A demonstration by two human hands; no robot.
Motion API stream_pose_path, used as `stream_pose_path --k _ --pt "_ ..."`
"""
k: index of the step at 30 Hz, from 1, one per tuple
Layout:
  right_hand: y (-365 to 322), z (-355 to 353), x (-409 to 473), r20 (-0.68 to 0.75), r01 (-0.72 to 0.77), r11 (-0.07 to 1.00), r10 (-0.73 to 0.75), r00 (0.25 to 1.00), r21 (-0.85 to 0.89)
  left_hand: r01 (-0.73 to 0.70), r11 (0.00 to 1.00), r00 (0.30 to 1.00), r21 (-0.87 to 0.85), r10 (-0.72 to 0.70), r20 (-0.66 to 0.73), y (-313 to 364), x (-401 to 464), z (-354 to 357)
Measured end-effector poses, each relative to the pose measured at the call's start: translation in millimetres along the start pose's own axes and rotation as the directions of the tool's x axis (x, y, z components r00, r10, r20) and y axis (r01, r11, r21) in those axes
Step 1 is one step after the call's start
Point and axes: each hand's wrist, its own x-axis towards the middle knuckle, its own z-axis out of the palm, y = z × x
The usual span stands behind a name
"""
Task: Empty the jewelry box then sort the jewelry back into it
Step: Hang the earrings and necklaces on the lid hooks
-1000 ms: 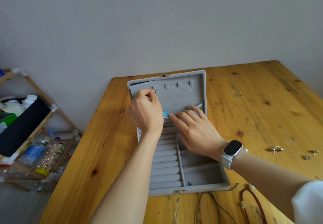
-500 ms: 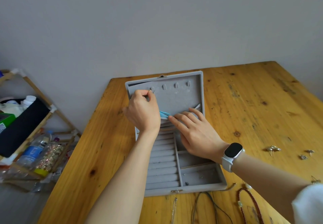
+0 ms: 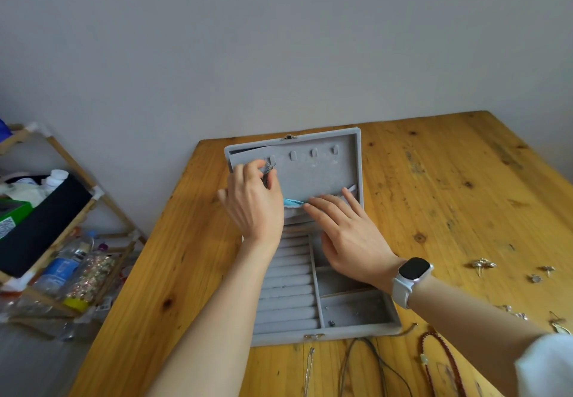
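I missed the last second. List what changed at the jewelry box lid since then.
The left hand still pinches a small metal clasp at the leftmost hook of the lid; the clasp now shows. The right hand keeps its straight fingers on the lid pocket beside the blue item. Nothing else visibly moved.

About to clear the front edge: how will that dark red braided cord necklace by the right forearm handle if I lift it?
Probably floppy: the red braided cord necklace lies in a loose, curving loop on the table, so it should sag and swing. Likely light, being a thin strand. Its small pale bead might snag the thin dark cord lying beside it, so lift slowly.
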Motion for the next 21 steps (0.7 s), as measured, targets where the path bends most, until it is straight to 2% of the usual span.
stream_pose_path --k 9,15,21 --pt "2.2 0.4 -3.6 0.027 0.010 1.000 -0.010 1.000 0.006 -0.132 0.978 0.991 0.161 0.127 0.041 -1.4 -0.3 4.3" --pt "-1.4 -3.9 -6.7 0.065 -0.004 1.000 0.004 0.998 0.002 -0.193 0.969 0.979 0.156 0.180 0.092 -13.7 -15.2 -9.5" --pt "-7.0 -10.3 -4.6 0.099 -0.042 0.999 0.045 0.994 -0.032 -0.420 0.895 0.899 0.147 0.389 0.201 -37.8 -39.1 -23.9"
